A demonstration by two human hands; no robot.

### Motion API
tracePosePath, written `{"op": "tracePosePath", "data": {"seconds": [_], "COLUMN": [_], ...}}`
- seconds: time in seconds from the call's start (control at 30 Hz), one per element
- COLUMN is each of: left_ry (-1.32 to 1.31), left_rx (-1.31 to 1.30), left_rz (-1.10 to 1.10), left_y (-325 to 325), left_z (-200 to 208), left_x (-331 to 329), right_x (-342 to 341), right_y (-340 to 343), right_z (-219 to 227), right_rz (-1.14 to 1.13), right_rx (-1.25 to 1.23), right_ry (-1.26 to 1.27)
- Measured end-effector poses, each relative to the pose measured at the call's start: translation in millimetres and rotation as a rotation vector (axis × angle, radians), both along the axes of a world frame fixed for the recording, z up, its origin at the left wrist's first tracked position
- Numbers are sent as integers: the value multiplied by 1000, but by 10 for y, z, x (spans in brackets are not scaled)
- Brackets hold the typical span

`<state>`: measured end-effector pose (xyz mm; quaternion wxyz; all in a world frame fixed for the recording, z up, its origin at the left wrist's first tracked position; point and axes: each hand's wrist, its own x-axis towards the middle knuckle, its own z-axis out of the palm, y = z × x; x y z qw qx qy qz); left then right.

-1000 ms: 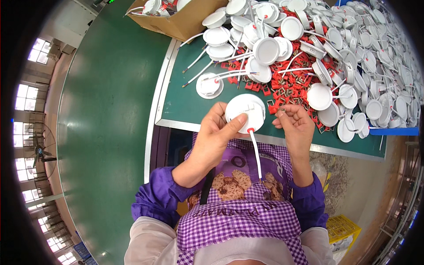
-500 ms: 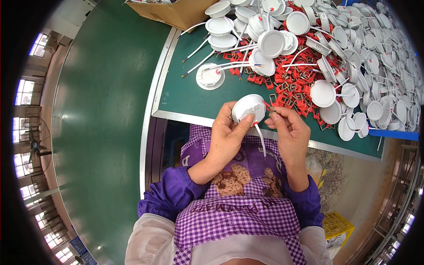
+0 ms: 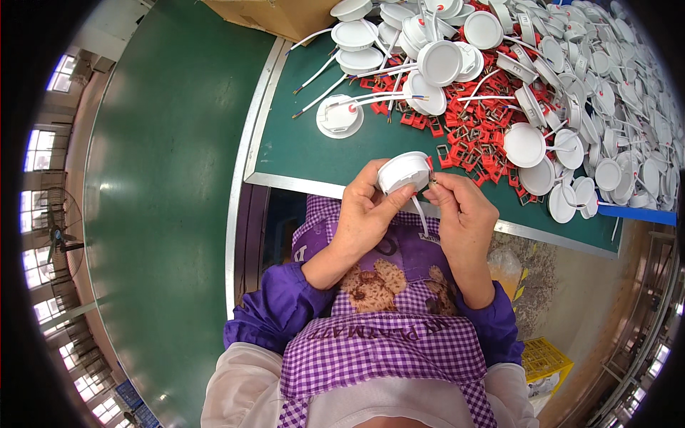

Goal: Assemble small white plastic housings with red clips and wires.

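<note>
My left hand (image 3: pixel 362 214) grips a round white downlight (image 3: pixel 404 172) near the table's front edge, thumb on its near side. A white cable (image 3: pixel 420 215) hangs from the downlight toward my apron. At the light's right side my right hand (image 3: pixel 464 214) pinches a small red clip with a metal spring (image 3: pixel 431 170). The clip touches the light there; fingertips partly hide it, so I cannot tell whether it is seated. Beyond my hands lies a heap of similar red clips (image 3: pixel 477 135). One more downlight (image 3: pixel 340 118) rests by itself to the left of them.
A large pile of white downlights (image 3: pixel 606 107) covers the table's right and back. Stripped cable ends stick out leftward. A cardboard box (image 3: pixel 275 16) stands at the back. A metal edge strip (image 3: pixel 300 184) borders the green table; another green surface (image 3: pixel 171 178) stretches along the left.
The downlight has turned in my left hand, showing more of its side wall. My right hand has brought the red clip in from slightly apart to against the light's side.
</note>
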<state>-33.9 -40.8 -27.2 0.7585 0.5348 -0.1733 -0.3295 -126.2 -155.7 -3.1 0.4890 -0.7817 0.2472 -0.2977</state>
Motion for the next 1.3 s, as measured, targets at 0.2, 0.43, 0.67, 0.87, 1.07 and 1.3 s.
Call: {"op": "tracePosePath", "data": {"seconds": [0.2, 0.43, 0.67, 0.87, 1.07, 1.3], "left_ry": [-36, -15, -5, 319, 113, 240], "left_rx": [18, 41, 120, -186, -67, 122], "left_rz": [-68, -184, -256, -132, 94, 4], "left_y": [63, 296, 342, 238, 198, 336], "left_z": [5, 48, 1, 83, 34, 192], "left_x": [28, -38, -2, 57, -15, 217], "right_x": [-43, -223, -179, -42, 56, 144], "right_y": [-37, -83, -57, -99, 291, -445], "right_z": [-107, -96, -219, -241, -251, -45], "right_rz": [24, 234, 229, 129, 174, 88], "right_rx": [157, 618, 635, 907, 1124, -594], "right_ry": [-44, -22, 32, -104, -152, 213]}}
